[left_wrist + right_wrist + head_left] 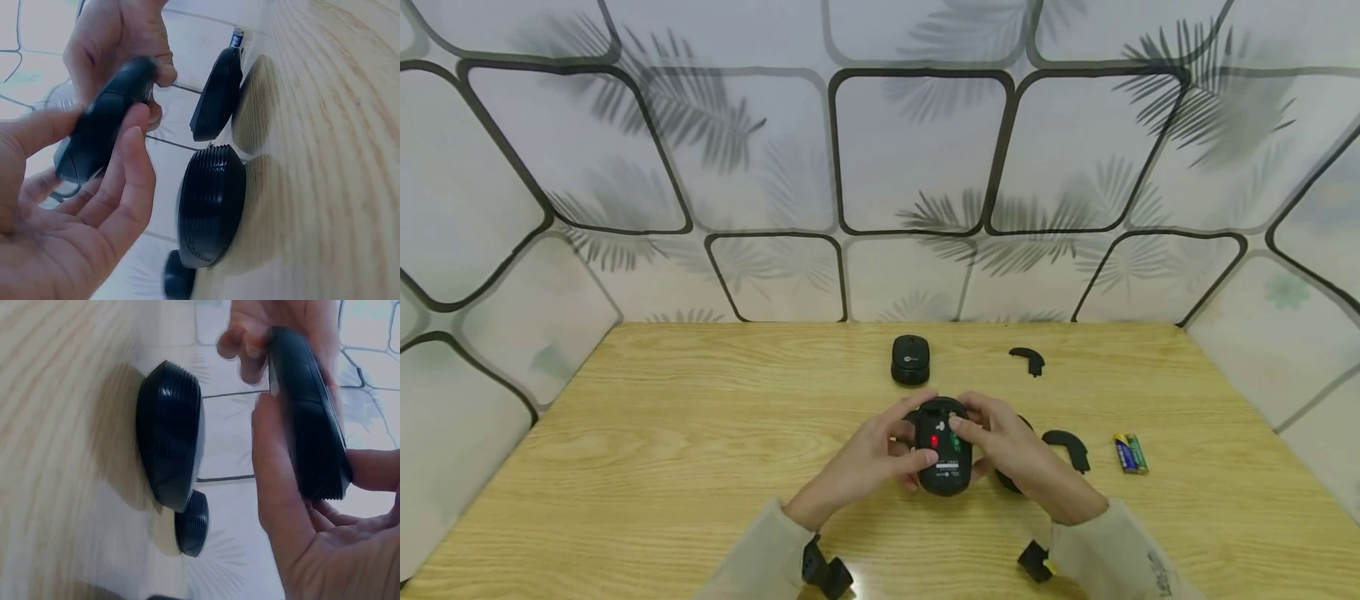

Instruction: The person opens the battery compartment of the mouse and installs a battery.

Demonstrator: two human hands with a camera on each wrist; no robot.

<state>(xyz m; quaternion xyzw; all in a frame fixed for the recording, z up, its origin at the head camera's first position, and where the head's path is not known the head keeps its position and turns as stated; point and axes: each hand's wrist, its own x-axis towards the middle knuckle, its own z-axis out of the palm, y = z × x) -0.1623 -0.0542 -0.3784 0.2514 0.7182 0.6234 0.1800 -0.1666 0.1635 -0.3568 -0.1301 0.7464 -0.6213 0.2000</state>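
Note:
In the head view, a black computer mouse (945, 471) is held underside up, with a red spot and a green patch in its opened recess. My left hand (868, 450) grips its left side, thumb lying on the underside. My right hand (1003, 437) holds the upper right side, its thumb at the recess near the green patch. In the left wrist view, the held mouse (103, 119) is tilted above the table, between both hands. Another black mouse (212, 206) stands below it, mostly hidden in the head view. A further mouse (219, 94) is partly behind my right hand.
A black mouse (911, 360) stands farther back. Two curved black covers, one back right (1028, 361) and one nearer (1067, 448), lie right of my hands. Two batteries (1131, 454) lie beyond them on the wooden table (662, 433). A patterned curtain (917, 158) encloses the back.

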